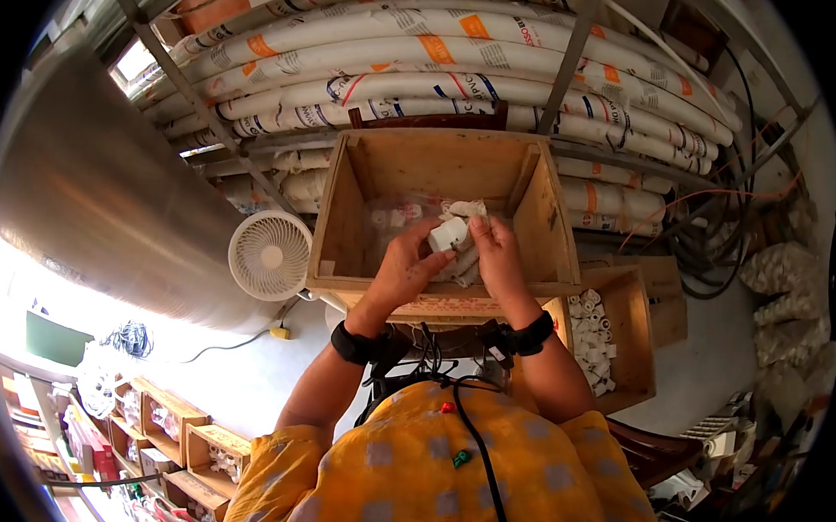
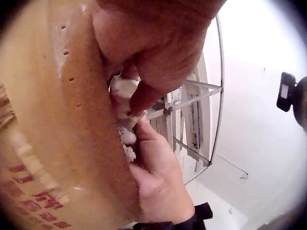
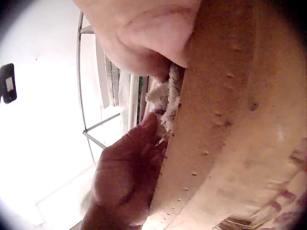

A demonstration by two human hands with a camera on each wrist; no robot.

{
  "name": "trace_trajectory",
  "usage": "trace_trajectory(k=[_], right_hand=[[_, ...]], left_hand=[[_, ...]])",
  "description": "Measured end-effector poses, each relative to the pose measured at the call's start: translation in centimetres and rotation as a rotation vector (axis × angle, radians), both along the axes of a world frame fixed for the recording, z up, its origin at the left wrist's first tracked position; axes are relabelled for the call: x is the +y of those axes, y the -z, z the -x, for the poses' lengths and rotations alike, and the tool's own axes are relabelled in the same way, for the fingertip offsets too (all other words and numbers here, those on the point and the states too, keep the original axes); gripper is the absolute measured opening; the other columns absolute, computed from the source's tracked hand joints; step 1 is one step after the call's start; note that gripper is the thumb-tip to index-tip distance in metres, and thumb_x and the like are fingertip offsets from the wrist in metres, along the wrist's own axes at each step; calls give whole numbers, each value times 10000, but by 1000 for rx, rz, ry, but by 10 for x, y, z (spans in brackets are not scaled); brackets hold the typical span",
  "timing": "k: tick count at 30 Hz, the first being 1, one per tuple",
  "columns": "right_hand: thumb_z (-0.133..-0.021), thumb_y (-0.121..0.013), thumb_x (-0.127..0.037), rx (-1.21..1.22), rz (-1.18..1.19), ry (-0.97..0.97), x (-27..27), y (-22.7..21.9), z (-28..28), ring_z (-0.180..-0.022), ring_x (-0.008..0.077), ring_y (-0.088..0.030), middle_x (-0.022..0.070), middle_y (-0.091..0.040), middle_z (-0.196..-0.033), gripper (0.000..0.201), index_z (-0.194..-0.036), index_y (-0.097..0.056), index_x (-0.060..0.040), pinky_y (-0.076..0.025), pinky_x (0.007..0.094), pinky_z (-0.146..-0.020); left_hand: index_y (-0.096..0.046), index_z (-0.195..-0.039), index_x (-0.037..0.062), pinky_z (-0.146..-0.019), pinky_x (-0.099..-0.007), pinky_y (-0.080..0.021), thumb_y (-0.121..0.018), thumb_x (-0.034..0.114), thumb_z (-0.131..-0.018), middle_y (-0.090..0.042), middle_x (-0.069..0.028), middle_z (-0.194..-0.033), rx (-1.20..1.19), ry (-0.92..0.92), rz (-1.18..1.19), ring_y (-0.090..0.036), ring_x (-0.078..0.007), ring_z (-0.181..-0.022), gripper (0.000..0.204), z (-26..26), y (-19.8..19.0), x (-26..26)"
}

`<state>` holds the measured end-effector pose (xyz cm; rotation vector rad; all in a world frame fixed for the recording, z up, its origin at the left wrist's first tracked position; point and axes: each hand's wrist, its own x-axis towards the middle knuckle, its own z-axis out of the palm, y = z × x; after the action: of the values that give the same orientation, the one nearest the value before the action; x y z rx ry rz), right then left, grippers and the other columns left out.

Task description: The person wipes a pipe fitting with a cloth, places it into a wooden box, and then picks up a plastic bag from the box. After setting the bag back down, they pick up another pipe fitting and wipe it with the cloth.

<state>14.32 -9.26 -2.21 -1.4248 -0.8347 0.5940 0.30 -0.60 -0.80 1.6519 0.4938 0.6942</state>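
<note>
My left hand (image 1: 405, 268) grips a white plastic pipe fitting (image 1: 448, 234) inside a wooden box, thumb along its near side. Close by on the right, my right hand (image 1: 502, 260) pinches a crumpled, fuzzy white cloth (image 1: 467, 209) beside the fitting. The right wrist view shows this cloth (image 3: 168, 103) bunched by the fingers, partly hidden behind the box wall. In the left wrist view the fitting's round white end (image 2: 125, 87) shows between the left thumb and fingers. Beneath both hands lie clear plastic bags (image 1: 392, 213) with whitish pieces.
The wooden box (image 1: 440, 287) has high walls around both hands. To its right stands a lower wooden box (image 1: 633, 364) of white fittings; to its left, a white fan (image 1: 271, 255). Long wrapped pipes (image 1: 399, 60) fill a metal rack behind.
</note>
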Motion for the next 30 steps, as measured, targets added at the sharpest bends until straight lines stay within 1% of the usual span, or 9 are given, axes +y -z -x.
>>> trace_trajectory(k=[4, 7, 8, 11, 15, 21, 24, 27, 30], right_hand=[[-925, -509, -378, -83, 13, -72, -1, -5, 1, -697, 206, -534, 120, -594, -770, 415, -947, -555, 34, -425, 335, -665], [-916, -520, -380, -177, 6, -74, 0, -13, 6, -685, 225, -529, 132, -577, -736, 420, -911, -539, 39, -422, 340, -645], [-915, -524, -377, -172, -5, -76, 3, -7, 5, -680, 231, -529, 135, -574, -727, 417, -901, -535, 39, -421, 343, -638], [-910, -533, -373, -183, -2, -93, 2, -11, 5, -664, 239, -525, 135, -571, -718, 408, -884, -528, 34, -421, 352, -625], [-918, -526, -354, -272, -77, -52, 1, -8, 7, -634, 223, -509, 133, -566, -705, 386, -886, -532, 31, -421, 341, -608], [-948, -485, -328, 9, -112, -61, 4, 1, 4, -687, 147, -485, 66, -541, -728, 353, -913, -541, 19, -409, 286, -641], [-957, -467, -337, 54, -167, -25, 1, -5, 4, -747, 129, -484, 41, -540, -799, 353, -952, -543, 7, -405, 269, -683], [-957, -468, -337, -127, -25, -202, -10, -27, 8, -796, 117, -488, 37, -554, -869, 351, -1025, -542, 0, -407, 257, -719], [-953, -464, -383, -109, -68, -280, -6, -29, 7, -853, 89, -485, 4, -568, -953, 443, -1204, -510, -22, -403, 239, -781]], left_hand=[[-537, -1147, -21, -641, -272, -463, -689, 27, -737, -585, -96, -875, 156, -115, -116, -542, -163, -693, 440, 3, -16, -10], [-535, -1159, -3, -641, -274, -466, -689, 10, -728, -569, -100, -952, 78, -119, -331, -547, -161, -718, 458, 3, -9, -11], [-535, -1159, 3, -643, -274, -465, -707, 31, -724, -543, -103, -1017, 73, -79, -307, -544, -149, -730, 469, 4, -10, -10], [-513, -1162, -34, -709, -241, -457, -690, 43, -778, -580, -56, -964, 40, -31, -75, -535, -90, -815, 430, 3, 5, -2], [-513, -1150, -40, -752, -241, -457, -682, 77, -802, -592, -56, -972, 93, 4, -5, -545, -96, -862, 404, 6, -9, 1], [-515, -1146, -32, -778, -240, -450, -671, 57, -802, -595, -43, -979, 48, 16, 66, -545, -93, -881, 388, 5, -8, 1], [-517, -1142, -29, -789, -242, -446, -664, 41, -800, -595, -34, -982, 1, 5, 70, -545, -94, -888, 378, 4, -10, -1], [-527, -1129, -22, -778, -240, -449, -655, 23, -799, -595, -29, -966, -37, 34, 139, -545, -90, -871, 357, 6, -14, -2], [-540, -1107, -20, -755, -231, -453, -646, 7, -801, -595, -25, -946, -90, 95, 219, -543, -81, -852, 325, 11, -18, 2]])
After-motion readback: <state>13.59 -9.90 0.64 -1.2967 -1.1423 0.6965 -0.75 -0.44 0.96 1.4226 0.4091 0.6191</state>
